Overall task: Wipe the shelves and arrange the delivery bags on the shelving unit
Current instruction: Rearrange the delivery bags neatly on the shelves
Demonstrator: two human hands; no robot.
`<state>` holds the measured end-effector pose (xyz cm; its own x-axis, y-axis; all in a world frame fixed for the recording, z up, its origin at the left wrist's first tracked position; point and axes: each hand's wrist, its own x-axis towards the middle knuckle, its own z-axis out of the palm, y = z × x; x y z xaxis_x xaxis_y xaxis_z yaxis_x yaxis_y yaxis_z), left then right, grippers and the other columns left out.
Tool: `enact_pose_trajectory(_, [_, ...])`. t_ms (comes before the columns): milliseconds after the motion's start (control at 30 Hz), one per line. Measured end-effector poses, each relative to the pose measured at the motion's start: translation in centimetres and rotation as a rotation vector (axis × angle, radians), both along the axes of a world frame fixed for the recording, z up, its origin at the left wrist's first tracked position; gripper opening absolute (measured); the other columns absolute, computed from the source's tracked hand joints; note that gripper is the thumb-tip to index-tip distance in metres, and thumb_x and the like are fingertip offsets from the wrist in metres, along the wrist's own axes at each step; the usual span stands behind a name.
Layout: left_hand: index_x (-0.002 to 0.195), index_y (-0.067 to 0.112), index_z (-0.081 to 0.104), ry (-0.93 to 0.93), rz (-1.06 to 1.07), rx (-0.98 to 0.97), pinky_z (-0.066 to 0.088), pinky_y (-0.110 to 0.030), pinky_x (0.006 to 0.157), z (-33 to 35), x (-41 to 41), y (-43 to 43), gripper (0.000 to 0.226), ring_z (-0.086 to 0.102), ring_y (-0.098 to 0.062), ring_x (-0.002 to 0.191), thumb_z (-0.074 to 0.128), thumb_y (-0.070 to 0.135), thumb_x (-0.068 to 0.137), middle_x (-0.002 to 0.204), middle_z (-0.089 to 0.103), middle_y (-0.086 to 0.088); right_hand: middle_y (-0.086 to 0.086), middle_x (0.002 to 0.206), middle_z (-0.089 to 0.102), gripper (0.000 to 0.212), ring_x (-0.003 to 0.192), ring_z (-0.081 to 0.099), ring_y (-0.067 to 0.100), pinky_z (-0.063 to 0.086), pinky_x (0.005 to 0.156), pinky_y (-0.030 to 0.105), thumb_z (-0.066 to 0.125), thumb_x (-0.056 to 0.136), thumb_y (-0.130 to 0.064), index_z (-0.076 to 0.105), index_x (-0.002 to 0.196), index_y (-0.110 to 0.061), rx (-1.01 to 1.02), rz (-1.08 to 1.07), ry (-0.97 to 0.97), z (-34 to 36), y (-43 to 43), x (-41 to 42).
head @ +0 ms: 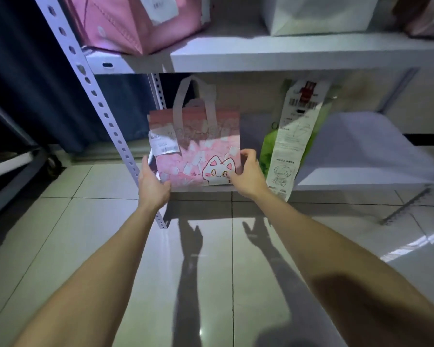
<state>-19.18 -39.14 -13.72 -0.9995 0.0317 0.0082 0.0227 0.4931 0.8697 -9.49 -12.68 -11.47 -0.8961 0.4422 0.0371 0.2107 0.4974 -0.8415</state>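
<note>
Left hand (153,182) cups a lower corner of the pink cat-print tote bag (198,146) between the hands. Right hand (248,176) pinches its opposite edge. The fabric looks soft and likely light, so side grips should steady it.

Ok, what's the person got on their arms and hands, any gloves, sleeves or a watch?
Nothing worn shows. The left hand and right hand are bare: no gloves, no rings visible. The left forearm and right forearm are bare to the frame's edge: no sleeve, watch or band in view.
</note>
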Motion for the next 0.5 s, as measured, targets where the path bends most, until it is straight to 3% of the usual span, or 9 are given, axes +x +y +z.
enact_pose_trajectory(67, [0.161,0.025,0.03,0.024,0.014,-0.049,0.053,-0.044,0.111,2.2,2.1,0.6,0.091,0.059,-0.021,0.139,0.083,0.008,0.09,0.155,0.057,0.001,0.003,0.141,0.054,0.062,0.119,0.058,0.018,0.049,0.099,0.034,0.076,0.093,-0.025,0.041,0.144,-0.021,0.002,-0.02,0.001,0.9,0.3,1.8])
enact_pose_trajectory(133, [0.158,0.018,0.04,0.025,0.008,-0.097,0.052,-0.04,0.107,3.9,3.7,1.7,0.078,0.06,-0.022,0.133,0.08,0.004,0.093,0.148,0.059,0.001,0.001,0.141,0.057,0.053,0.124,0.059,0.019,0.05,0.103,0.035,0.072,0.095,-0.025,0.05,0.143,-0.018,0.015,-0.066,0.012,1.6,1.1,3.6])
enact_pose_trajectory(233, [0.152,0.014,0.05,0.038,-0.042,-0.157,0.056,-0.043,0.104,6.1,4.9,3.9,0.064,0.064,-0.025,0.126,0.079,0.009,0.095,0.141,0.065,-0.006,-0.003,0.123,0.067,0.035,0.109,0.067,0.019,0.056,0.097,0.039,0.07,0.093,-0.02,0.061,0.127,-0.02,-0.016,-0.171,0.042,2.4,3.3,5.9])
enact_pose_trajectory(300, [0.144,0.014,0.059,0.066,-0.133,-0.151,0.057,-0.038,0.1,7.3,5.3,5.8,0.05,0.067,-0.02,0.112,0.077,0.009,0.097,0.126,0.069,-0.003,-0.005,0.108,0.068,0.025,0.098,0.068,0.018,0.058,0.09,0.039,0.071,0.093,-0.021,0.063,0.117,-0.022,-0.031,-0.242,0.049,3.2,5.3,7.1])
enact_pose_trajectory(367, [0.133,0.018,0.066,0.082,-0.23,-0.156,0.06,-0.042,0.101,8.3,5.7,8.2,0.036,0.072,-0.019,0.105,0.075,0.011,0.098,0.117,0.074,0.0,-0.006,0.097,0.068,0.018,0.092,0.067,0.018,0.058,0.084,0.038,0.072,0.094,-0.022,0.062,0.108,-0.022,-0.011,-0.314,0.054,4.1,7.6,7.7])
enact_pose_trajectory(500, [0.125,0.022,0.067,0.046,-0.417,-0.121,0.061,-0.043,0.098,9.4,6.3,14.0,0.03,0.074,-0.022,0.108,0.069,0.005,0.099,0.115,0.075,-0.003,-0.004,0.097,0.066,0.023,0.09,0.067,0.019,0.056,0.078,0.037,0.074,0.094,-0.03,0.057,0.107,-0.022,0.033,-0.392,0.049,5.4,11.9,7.7])
